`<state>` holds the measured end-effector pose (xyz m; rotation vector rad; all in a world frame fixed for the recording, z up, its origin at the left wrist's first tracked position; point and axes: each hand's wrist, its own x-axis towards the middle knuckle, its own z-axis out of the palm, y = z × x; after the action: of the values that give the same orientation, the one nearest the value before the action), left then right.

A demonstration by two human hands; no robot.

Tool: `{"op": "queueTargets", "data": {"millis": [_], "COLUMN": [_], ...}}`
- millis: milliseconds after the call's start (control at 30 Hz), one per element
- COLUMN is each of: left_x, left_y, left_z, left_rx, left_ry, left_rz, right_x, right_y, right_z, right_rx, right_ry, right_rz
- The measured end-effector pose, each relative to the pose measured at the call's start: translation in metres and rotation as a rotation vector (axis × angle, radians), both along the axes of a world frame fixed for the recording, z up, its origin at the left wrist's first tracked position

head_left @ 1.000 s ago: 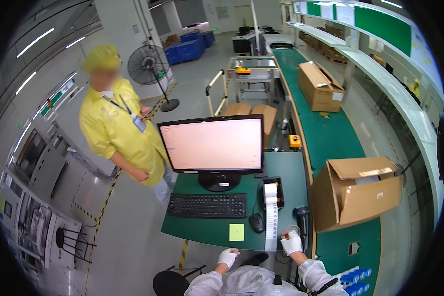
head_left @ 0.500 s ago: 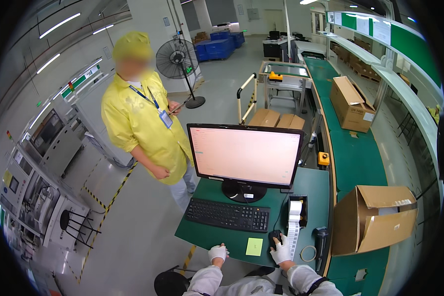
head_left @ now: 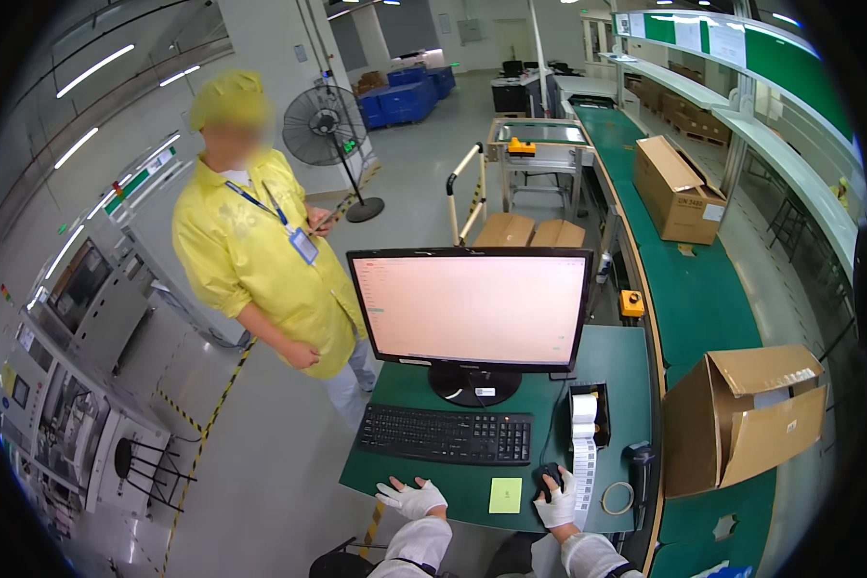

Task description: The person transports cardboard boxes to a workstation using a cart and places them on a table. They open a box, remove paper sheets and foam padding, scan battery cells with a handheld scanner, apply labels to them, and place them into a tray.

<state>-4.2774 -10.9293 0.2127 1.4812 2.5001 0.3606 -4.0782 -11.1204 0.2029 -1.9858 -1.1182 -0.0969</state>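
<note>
Resting on green surface (head_left: 607, 361), right hand (head_left: 557, 501) closed over black mouse (head_left: 547, 474), left hand (head_left: 412, 498) spread flat below keyboard (head_left: 446, 434).

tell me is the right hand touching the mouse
Touching: the head view shows the gloved right hand resting over the black mouse, covering most of it.

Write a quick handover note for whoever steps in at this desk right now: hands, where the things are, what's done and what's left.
Left hand, gloved, rests flat on the green desk just below the keyboard, holding nothing.
Right hand, gloved, lies on the black mouse.
The yellow note lies between the hands; a label strip hangs from the printer beside the mouse; the handheld scanner lies to its right.
Monitor is on, showing a pale form.
Done: cannot tell. Left: the open box waits, untouched.
</note>
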Motion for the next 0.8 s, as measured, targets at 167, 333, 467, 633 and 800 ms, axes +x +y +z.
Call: {"op": "queueTargets", "data": {"millis": [167,333,467,633,800], "left_x": [0.004,0.0,-0.003,-0.003,-0.002], "left_y": [0.0,0.002,0.003,0.0,0.0], "left_z": [0.022,0.022,0.02,0.023,0.02], "left_rx": [-0.027,-0.023,0.017,-0.012,-0.014], "left_ry": [-0.011,-0.018,-0.066,-0.046,-0.032], "left_rz": [-0.028,-0.011,0.004,-0.018,-0.029], "right_x": [-0.003,-0.003,-0.006,-0.007,-0.006], "right_y": [0.007,0.012,0.011,0.01,0.008], "right_z": [0.001,-0.007,-0.005,-0.001,-0.005], "right_rx": [-0.047,-0.045,-0.03,-0.042,-0.062], "right_ry": [-0.08,-0.114,-0.113,-0.107,-0.095], "right_rz": [-0.015,-0.047,0.017,0.011,0.025]}}
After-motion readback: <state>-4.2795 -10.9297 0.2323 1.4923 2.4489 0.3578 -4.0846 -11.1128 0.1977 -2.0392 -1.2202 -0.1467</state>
